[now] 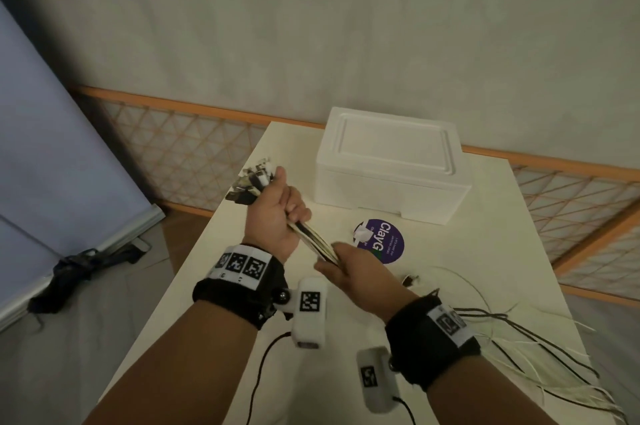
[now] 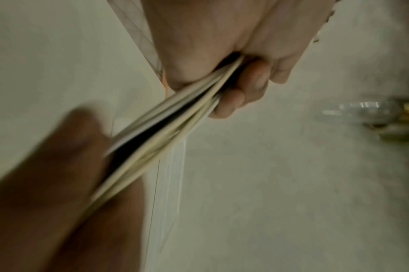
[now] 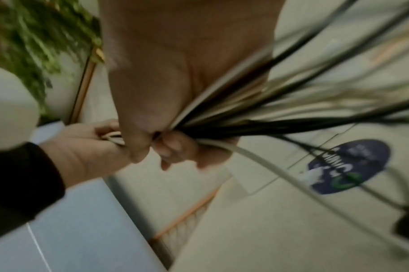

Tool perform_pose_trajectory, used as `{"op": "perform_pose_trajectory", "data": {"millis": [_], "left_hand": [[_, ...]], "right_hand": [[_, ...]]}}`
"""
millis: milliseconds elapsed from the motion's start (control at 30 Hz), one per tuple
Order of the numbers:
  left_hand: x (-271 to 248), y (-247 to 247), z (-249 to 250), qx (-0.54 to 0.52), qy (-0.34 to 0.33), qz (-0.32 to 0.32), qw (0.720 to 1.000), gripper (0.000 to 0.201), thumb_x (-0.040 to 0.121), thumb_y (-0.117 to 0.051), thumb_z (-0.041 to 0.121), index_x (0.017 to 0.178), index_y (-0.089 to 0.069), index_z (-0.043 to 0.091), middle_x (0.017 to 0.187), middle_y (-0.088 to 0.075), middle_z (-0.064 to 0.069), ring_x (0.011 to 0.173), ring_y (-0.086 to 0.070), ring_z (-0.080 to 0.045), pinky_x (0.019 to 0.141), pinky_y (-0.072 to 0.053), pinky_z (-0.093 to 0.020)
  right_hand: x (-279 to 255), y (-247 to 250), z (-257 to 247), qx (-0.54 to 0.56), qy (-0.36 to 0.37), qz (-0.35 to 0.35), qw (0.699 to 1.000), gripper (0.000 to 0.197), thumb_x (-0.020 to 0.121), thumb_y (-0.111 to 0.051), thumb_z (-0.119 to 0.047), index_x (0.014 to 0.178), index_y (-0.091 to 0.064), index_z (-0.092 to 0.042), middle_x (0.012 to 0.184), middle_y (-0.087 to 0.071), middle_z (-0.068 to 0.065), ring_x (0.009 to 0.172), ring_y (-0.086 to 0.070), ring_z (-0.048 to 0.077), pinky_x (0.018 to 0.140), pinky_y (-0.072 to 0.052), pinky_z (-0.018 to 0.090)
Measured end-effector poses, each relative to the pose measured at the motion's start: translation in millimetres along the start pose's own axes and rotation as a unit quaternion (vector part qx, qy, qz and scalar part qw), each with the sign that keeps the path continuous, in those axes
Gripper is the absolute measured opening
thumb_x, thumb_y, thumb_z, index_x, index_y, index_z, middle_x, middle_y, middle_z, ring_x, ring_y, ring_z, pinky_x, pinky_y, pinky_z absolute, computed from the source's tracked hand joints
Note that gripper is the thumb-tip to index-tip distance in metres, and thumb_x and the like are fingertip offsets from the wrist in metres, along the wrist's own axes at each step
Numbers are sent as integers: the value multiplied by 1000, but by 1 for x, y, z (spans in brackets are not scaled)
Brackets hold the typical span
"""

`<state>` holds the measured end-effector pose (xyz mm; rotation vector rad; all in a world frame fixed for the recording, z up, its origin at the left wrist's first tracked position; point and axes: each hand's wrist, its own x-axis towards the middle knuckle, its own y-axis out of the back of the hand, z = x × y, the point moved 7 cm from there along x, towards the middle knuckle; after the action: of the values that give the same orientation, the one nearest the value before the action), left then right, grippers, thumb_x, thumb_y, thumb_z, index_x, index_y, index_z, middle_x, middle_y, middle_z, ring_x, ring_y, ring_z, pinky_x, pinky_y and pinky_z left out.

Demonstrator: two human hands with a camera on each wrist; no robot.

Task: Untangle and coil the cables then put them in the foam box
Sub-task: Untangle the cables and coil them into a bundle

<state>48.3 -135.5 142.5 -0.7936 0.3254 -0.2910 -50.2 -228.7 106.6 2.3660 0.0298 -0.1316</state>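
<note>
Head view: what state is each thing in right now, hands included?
foam box: lid on, standing on the table.
cables: one bundle, uncoiled, loose ends trailing off the table's right edge.
left hand: grips the bundle near the plugs.
right hand: grips the bundle lower down.
round sticker: flat on the table.

Bundled cables point(image 1: 313, 239) taut (seemingly); foam box point(image 1: 391, 165) closed.

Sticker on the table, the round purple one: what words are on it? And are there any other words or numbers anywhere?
"ClayG": large white letters on the round purple sticker, stuck to the table in front of the foam box.
Small white lines beside it on the same sticker: too small to read.
Black-and-white square codes on the wristbands: patterns, not words.
Foam box, cables: no text visible.
</note>
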Motion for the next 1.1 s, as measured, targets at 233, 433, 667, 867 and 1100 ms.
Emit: {"op": "perform_pose_trajectory", "data": {"millis": [233,433,667,867,1100], "left_hand": [[5,37,20,-38,-18,58,997,57,97,-50,34,44,-33,21,42,-30,6,31,-24,-7,37,-26,-16],[15,68,35,-56,-45,109,992,56,95,-53,36,45,-31,20,41,-29,6,31,-22,-8,38,-23,-16],[10,60,-11,-26,-9,66,997,64,98,-44,40,38,-34,20,39,-32,5,31,-26,-8,41,-27,-17],[0,26,-31,32,-2,35,999,64,99,-42,39,38,-35,22,40,-32,5,33,-25,-8,41,-27,-21],[9,18,9,-10,-57,17,998,58,96,-48,39,42,-39,20,41,-35,6,33,-26,-7,41,-27,-20]], "right_hand": [[-30,1,64,-213,-60,27,975,23,91,-50,-37,105,-50,-18,95,-65,4,90,-61,27,67,-40,31],[-76,57,139,-300,-221,90,924,18,84,-56,-36,92,-55,-20,84,-68,3,84,-65,30,65,-45,31],[-63,65,161,-310,-286,-48,905,112,58,-77,-58,147,-15,-32,145,-33,3,134,-33,26,109,-19,54],[-15,36,16,37,15,139,990,13,96,-53,-27,102,-64,-26,95,-67,-9,84,-61,10,81,-48,29],[-33,-29,108,-102,-167,-43,980,45,96,-31,-57,106,-64,-27,106,-67,0,101,-61,22,85,-45,33]]}}
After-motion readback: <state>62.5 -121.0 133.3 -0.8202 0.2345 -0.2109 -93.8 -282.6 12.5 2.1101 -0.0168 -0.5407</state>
